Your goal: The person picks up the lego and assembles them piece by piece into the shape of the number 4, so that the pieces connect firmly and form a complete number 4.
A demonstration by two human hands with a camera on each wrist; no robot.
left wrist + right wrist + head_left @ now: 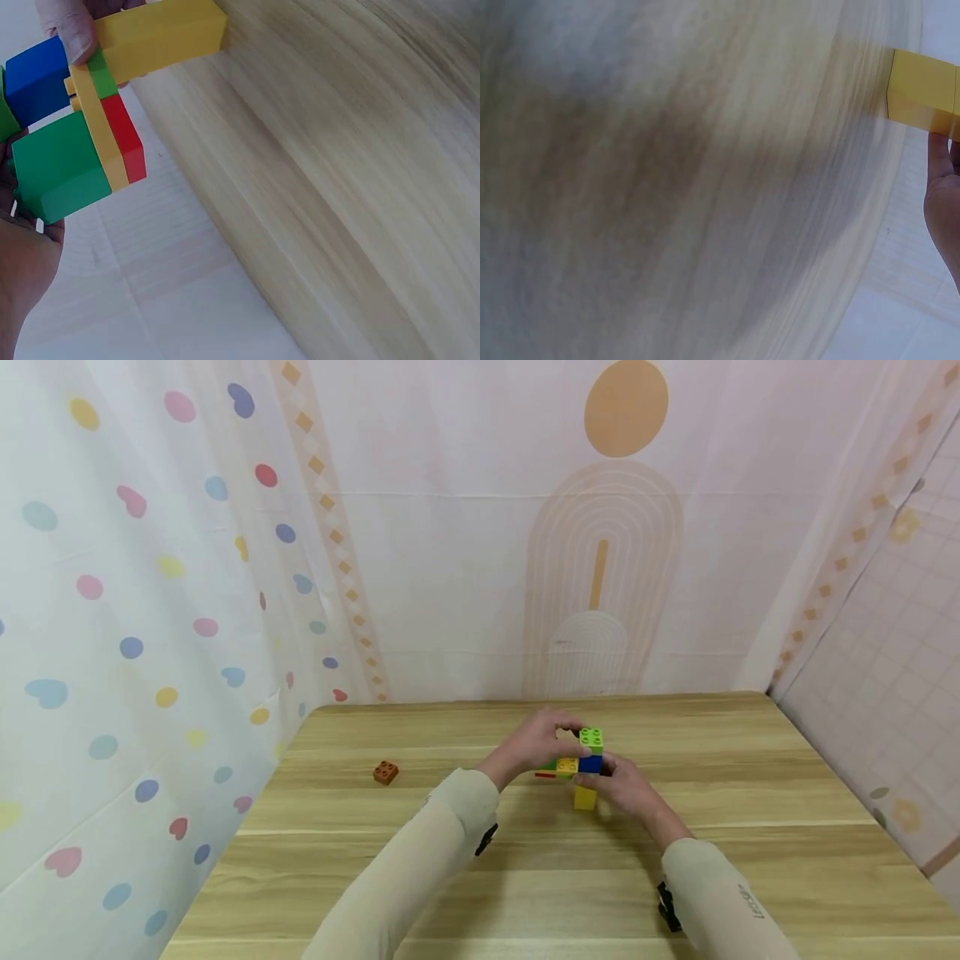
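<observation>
A joined structure of toy building bricks is between my two hands. On top sits a light green brick point(591, 737), with a blue brick point(590, 764) under it. A tall yellow part point(165, 37) extends down from a thin yellow-orange plate point(101, 131). That plate also bears a dark green brick point(64, 169) on one side and a red brick point(125, 139) on the other. My left hand point(536, 745) grips the structure from the left, its thumb by the blue and light green bricks. My right hand point(626, 787) holds it from the right, near the yellow part; some fingers are hidden.
A lone brown-orange brick point(386, 772) lies to the left on the wooden table point(337, 860). Behind the table's far edge hangs a patterned curtain point(450, 568), and a dotted curtain point(150, 693) hangs at the left.
</observation>
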